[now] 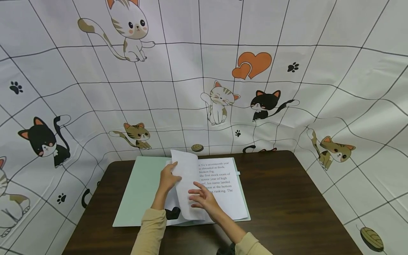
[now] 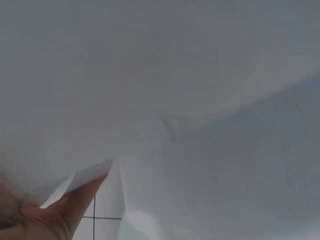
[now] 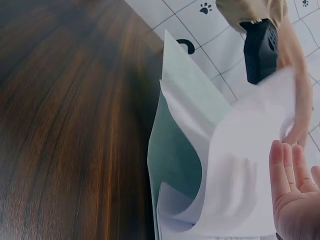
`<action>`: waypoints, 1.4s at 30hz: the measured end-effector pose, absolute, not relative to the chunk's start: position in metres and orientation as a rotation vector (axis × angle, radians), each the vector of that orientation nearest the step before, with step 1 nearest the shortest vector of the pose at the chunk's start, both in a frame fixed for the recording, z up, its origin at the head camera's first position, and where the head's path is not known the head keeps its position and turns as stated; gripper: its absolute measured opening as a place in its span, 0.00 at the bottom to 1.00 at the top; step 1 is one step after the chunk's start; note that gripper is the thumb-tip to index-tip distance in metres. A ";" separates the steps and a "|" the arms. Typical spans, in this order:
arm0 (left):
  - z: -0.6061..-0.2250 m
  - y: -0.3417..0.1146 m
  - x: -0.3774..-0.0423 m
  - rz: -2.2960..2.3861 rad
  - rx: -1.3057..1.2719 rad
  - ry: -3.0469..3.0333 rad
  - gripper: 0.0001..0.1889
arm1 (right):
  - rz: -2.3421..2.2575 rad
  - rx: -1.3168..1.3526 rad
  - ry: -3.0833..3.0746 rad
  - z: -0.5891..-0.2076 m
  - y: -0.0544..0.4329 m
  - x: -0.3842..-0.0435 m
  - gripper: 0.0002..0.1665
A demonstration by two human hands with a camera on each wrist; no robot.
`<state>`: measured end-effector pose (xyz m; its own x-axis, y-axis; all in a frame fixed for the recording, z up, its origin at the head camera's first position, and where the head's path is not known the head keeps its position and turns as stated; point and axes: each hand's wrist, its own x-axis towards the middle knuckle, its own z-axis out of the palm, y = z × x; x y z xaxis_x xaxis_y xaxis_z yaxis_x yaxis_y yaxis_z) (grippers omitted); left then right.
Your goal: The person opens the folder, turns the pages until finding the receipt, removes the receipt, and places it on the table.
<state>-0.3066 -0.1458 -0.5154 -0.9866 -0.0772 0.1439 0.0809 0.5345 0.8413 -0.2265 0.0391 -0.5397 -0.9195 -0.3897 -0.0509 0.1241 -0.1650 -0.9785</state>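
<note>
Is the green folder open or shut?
Open. The green folder lies spread out on the wood-grained table, with printed text showing on its right-hand page, while the left hand holds a raised sheet.

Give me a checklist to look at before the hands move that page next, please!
1. Green folder lying open on the table: ok.
2. Left hand gripping the lifted page near its left edge: ok.
3. Right hand holding nothing, fingers spread: ok.
4. Just one sheet in the left hand's grip: cannot tell.
5. Every word on the printed page showing: not ok, the lifted page hides where some lines begin.
</note>
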 end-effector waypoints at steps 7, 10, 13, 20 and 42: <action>-0.522 -0.157 -0.302 -1.473 -0.028 -2.711 0.42 | -2.172 -0.221 1.825 -0.542 0.057 -0.232 0.38; -0.527 -0.161 -0.300 -1.522 -0.001 -2.726 0.43 | -2.206 -0.184 1.859 -0.543 0.067 -0.239 0.38; -0.532 -0.165 -0.298 -1.564 0.015 -2.721 0.43 | -2.238 -0.142 1.889 -0.545 0.077 -0.246 0.38; -0.544 -0.172 -0.292 -1.510 0.015 -2.691 0.35 | -2.237 -0.054 1.990 -0.553 0.100 -0.256 0.39; -0.569 -0.185 -0.286 -1.266 0.116 -2.719 0.28 | -2.232 0.069 2.079 -0.570 0.131 -0.272 0.49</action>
<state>-0.2860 -0.1854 -0.5687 -0.9872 -0.1286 0.0941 -0.0107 0.6430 0.7658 -0.2721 0.1306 -0.5697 -0.9949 -0.0348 -0.0944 0.0967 -0.0691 -0.9929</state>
